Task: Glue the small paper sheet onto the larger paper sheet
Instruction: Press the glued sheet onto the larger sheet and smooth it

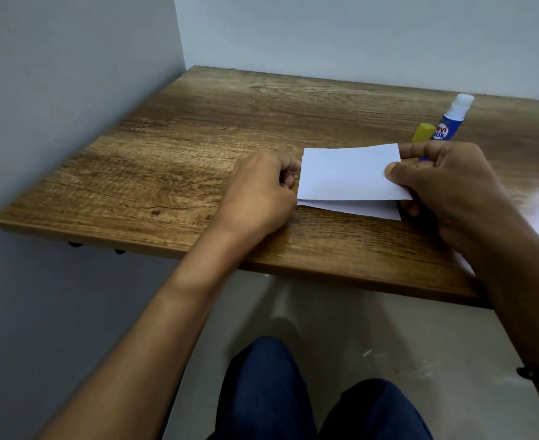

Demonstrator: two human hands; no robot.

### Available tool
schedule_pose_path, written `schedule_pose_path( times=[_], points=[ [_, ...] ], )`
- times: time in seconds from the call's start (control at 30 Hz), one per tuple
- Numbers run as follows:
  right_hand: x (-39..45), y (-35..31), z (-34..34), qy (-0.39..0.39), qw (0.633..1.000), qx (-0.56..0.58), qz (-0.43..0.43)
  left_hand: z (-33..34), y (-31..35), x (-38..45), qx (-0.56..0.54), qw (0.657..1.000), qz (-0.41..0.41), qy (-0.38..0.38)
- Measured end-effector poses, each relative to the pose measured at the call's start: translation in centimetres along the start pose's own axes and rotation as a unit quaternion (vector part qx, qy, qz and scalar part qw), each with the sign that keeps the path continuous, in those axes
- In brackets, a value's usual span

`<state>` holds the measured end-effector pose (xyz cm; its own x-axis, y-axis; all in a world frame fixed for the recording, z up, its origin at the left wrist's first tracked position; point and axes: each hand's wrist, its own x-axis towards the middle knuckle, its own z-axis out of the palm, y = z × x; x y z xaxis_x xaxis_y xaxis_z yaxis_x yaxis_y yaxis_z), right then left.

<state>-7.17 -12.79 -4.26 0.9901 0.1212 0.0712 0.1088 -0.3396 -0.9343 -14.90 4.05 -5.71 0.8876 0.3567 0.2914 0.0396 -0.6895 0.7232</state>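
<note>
- A wooden table (166, 147) stands in a corner of grey walls and fills the middle of the frame.
- Two white sheets sit right of centre: the upper paper sheet (350, 176) over a lower paper sheet (357, 209). Which one is larger, I cannot tell.
- The left hand (258, 192) pinches the left edges; the right hand (446, 188) pinches the right edge with the thumb on top.
- The long axis runs left to right, slightly tilted.
- Risk, I judge: the sheets may slide out of alignment, because only the edges are held.
- The open glue stick (450, 122) and its yellow cap (423, 132), upper right, could dry out or roll.
</note>
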Motion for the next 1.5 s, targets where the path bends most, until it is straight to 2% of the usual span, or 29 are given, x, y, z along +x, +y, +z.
schedule_pose_path(
  times=[0.2, 0.63, 0.87, 1.5],
  points=[
    [-0.1, -0.1, 0.2, 0.002, 1.0, -0.022, -0.006, 0.0, -0.1, 0.2, 0.024, 1.0, -0.007, -0.012],
    [0.0, 0.2, 0.2, 0.009, 0.998, -0.05, -0.025, -0.1, 0.3, 0.1, -0.006, 1.0, -0.017, -0.02],
    [0.1, 0.5, 0.3, 0.004, 0.996, -0.076, -0.05, 0.0, 0.3, 0.2, 0.05, 0.996, 0.019, -0.077],
    [-0.9, 1.0, 0.6, 0.044, 0.968, -0.178, -0.173, 0.1, 0.2, 0.5, 0.101, 0.989, 0.024, -0.104]
  ],
)
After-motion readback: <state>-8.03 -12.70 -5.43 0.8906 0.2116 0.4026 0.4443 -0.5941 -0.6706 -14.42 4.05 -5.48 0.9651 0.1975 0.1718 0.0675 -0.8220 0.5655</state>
